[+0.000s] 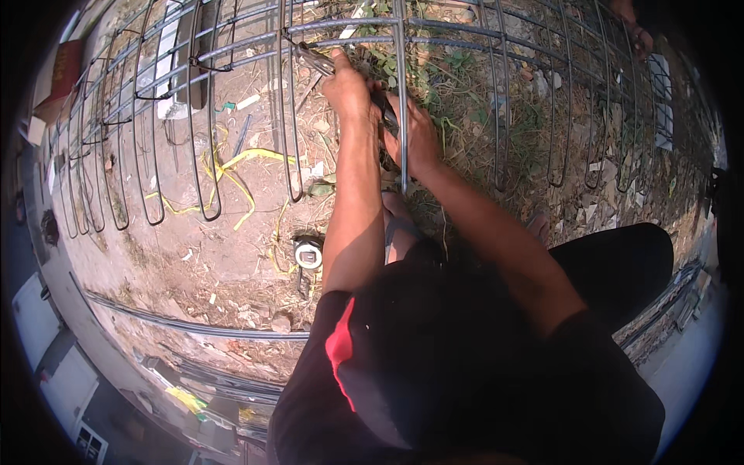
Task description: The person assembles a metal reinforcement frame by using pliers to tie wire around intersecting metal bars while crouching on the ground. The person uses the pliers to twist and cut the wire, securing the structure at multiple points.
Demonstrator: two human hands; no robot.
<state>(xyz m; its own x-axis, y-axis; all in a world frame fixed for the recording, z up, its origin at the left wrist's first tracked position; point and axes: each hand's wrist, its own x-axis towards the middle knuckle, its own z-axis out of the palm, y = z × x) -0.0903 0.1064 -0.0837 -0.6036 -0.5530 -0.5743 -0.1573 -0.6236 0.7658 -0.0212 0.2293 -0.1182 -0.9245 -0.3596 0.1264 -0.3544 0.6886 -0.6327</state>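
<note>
A long hand tool that looks like pliers (314, 60) has its metal head up against the rebar cage (401, 93), near where a stirrup crosses the long bars. My left hand (348, 89) is closed round it just behind the head, thumb on top. On the dark handle part, my right hand (418, 138) lies curled, its wrist just right of a vertical stirrup leg. Its fingertips are partly hidden behind the handle and my left hand. I cannot make out a tie wire at the jaws.
Stirrup legs hang in a row on both sides of my arms. Yellow strap (225, 167) and a round white-and-black tape measure (308, 254) lie on the littered ground to the left. Loose bars (194, 325) run behind me. Another person's hand (640, 40) touches the cage at far right.
</note>
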